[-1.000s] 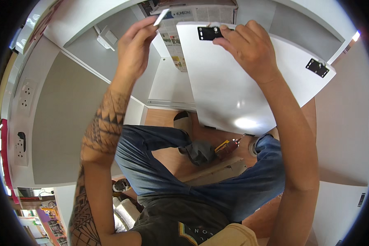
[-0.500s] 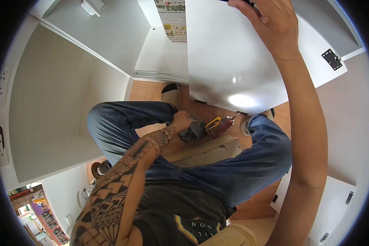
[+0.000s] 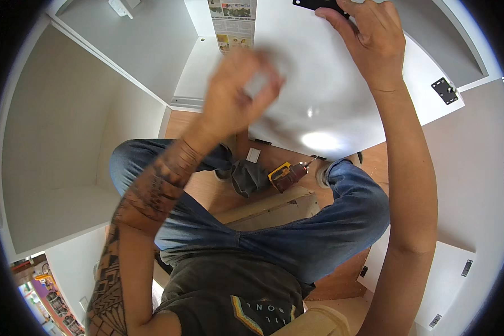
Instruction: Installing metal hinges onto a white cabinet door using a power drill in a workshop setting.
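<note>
My right hand reaches far over a white panel, thumb and fingers gripping a black metal plate with holes at the panel's upper part. My left hand, blurred by motion, is raised above the panel's left side. Its thumb and fingers curl together; anything between the fingertips is too smeared to make out. A red and yellow drill lies on the floor between my legs, its lamp lighting the panel. Beside it rests a crumpled dark grey pouch. A similar black plate is on the panel's right corner.
White open cabinets stand to the left and ahead. Newspaper shows beyond the panel. A wooden piece lies between my bent legs. Another white panel with black fittings is at lower right. A small white rectangle lies near the pouch.
My left hand has risen from beside the dark grey pouch to above the panel. The right hand keeps its grip on the black plate. The view has shifted slightly.
</note>
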The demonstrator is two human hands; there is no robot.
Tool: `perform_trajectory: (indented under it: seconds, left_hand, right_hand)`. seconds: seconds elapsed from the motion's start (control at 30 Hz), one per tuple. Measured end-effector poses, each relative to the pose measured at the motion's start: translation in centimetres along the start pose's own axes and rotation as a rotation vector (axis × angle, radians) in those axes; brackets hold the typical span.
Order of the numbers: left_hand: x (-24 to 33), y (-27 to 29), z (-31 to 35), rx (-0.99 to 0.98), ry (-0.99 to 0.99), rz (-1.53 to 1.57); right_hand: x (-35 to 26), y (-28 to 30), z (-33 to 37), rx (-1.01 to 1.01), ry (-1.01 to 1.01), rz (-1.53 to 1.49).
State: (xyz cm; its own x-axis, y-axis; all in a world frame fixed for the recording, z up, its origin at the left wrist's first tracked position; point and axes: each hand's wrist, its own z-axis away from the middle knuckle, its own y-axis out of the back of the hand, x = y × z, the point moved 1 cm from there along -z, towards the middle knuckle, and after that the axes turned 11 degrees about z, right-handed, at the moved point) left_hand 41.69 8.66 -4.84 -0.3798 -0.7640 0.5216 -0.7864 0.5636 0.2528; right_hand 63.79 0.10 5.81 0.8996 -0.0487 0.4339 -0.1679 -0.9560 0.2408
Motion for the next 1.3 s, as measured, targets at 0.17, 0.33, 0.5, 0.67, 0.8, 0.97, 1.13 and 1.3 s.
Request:
perform_trajectory:
  seconds: [0.17,0.33,0.5,0.67,0.8,0.97,1.13,1.3]
  left_hand:
    - [1.9,4.2,-12.3,0.080,-0.333,-0.402]
    - [-0.2,3.9,-15.1,-0.222,-0.087,-0.081]
    - [0.1,2.9,-14.7,-0.320,0.246,-0.042]
    - [0.6,2.5,-14.7,-0.303,0.320,-0.015]
    - [0.2,2.4,-14.6,-0.294,0.309,-0.026]
    - [0.0,2.3,-14.5,-0.282,0.333,0.049]
    - [0.4,2.3,-14.7,-0.289,0.307,0.002]
    - [0.6,2.4,-14.6,-0.289,0.339,-0.001]
  right_hand:
    - [-0.2,-0.4,0.3,-0.065,-0.028,0.014]
    - [-0.4,-0.6,0.0,-0.037,-0.013,-0.004]
    - [-0.9,0.6,-0.8,-0.140,-0.026,0.024]
    - [-0.2,-0.1,0.1,-0.068,-0.021,0.007]
    - [-0.2,-0.3,0.2,-0.068,-0.026,0.006]
    - [0.0,-0.2,0.2,-0.073,-0.018,-0.002]
    - [-0.1,-0.2,0.3,-0.078,-0.028,-0.003]
    - [-0.1,-0.3,0.4,-0.088,-0.056,-0.007]
